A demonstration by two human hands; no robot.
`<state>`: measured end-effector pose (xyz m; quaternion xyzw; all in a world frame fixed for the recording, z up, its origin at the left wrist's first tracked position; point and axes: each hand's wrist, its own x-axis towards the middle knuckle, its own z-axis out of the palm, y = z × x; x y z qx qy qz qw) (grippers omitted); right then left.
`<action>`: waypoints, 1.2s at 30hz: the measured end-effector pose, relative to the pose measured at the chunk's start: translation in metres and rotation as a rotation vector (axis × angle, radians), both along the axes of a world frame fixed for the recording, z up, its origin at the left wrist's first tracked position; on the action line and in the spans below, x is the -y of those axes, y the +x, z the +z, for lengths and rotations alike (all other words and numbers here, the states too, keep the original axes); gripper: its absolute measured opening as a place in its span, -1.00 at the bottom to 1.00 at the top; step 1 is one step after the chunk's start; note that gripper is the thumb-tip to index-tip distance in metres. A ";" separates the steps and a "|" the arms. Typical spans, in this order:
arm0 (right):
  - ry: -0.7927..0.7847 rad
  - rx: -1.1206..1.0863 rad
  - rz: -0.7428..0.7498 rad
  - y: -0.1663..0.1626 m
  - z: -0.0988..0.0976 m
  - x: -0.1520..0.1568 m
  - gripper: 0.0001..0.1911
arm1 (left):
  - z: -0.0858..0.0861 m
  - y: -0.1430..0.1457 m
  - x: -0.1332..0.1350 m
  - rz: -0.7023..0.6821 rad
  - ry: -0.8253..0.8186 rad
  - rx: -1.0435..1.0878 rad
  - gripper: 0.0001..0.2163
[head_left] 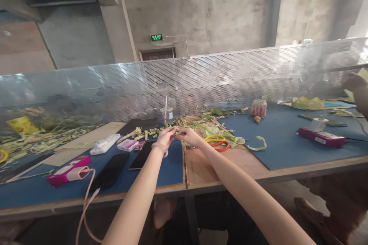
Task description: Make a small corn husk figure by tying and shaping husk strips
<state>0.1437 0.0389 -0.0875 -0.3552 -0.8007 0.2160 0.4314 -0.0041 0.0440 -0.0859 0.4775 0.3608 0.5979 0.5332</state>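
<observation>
My left hand [166,135], with a bangle [160,148] on its wrist, is closed in a pinch above the middle of the table. My right hand [188,137] meets it there, its fingers also pinched. What lies between the fingertips is too small to make out. Just behind both hands spreads a heap of green and pale leaf strips [201,124]. Beside my right forearm are yellow scissor handles [215,138] and a red pair [221,146]. Small knotted greenish pieces [148,134] lie to the left of my left hand.
A black phone [110,172], a dark tablet-like slab [141,155], a white power strip [105,144] and a magenta power strip [69,170] with a cable are on the left. A perforated metal screen [143,84] runs behind. A jar [259,108] and another magenta power strip [320,137] stand right.
</observation>
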 end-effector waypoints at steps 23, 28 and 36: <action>-0.321 -0.521 0.049 0.015 0.002 -0.009 -0.63 | 0.002 0.008 0.011 -0.247 0.012 -0.147 -0.82; -0.358 -0.576 0.072 0.020 -0.001 -0.015 -0.66 | 0.002 0.012 0.013 -0.228 -0.026 -0.207 -0.84; -0.319 -0.458 0.064 0.022 0.001 -0.013 -0.55 | 0.003 0.010 0.010 -0.153 -0.011 -0.160 -0.86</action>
